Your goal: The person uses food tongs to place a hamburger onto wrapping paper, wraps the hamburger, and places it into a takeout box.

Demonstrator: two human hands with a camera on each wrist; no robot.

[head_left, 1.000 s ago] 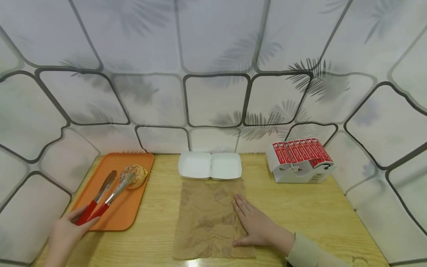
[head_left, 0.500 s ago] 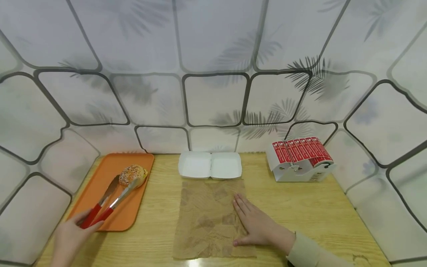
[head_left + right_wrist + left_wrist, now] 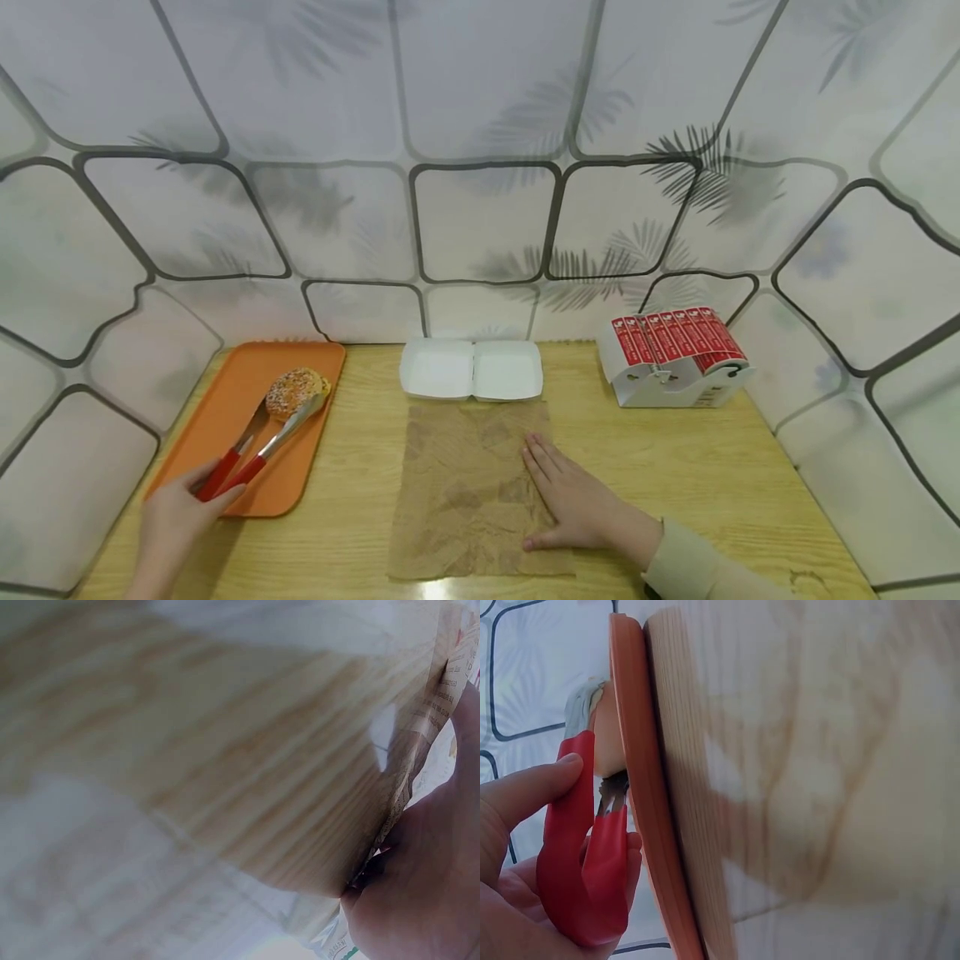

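Observation:
In the head view my left hand (image 3: 174, 518) grips a pair of tongs (image 3: 246, 473) with red handles and metal arms. The tongs' ends reach to either side of a seed-topped burger (image 3: 291, 393), which lies on an orange tray (image 3: 225, 408). The left wrist view shows the thumb pressing one red handle (image 3: 568, 795), with fingers behind the other. My right hand (image 3: 570, 504) lies flat, fingers straight, on the right side of a crinkled brown paper sheet (image 3: 457, 467). From the right wrist, the hand (image 3: 420, 892) appears at the paper's edge.
Behind the paper stands a white clamshell box (image 3: 437, 369), lid folded back. A white carton (image 3: 675, 383) with several red-and-white strips is at the back right. Patterned walls enclose the wooden table (image 3: 360, 500) at the back and sides.
My left hand has moved forward and right with the tongs, bringing their metal ends round the burger. The right hand has stayed in place on the paper.

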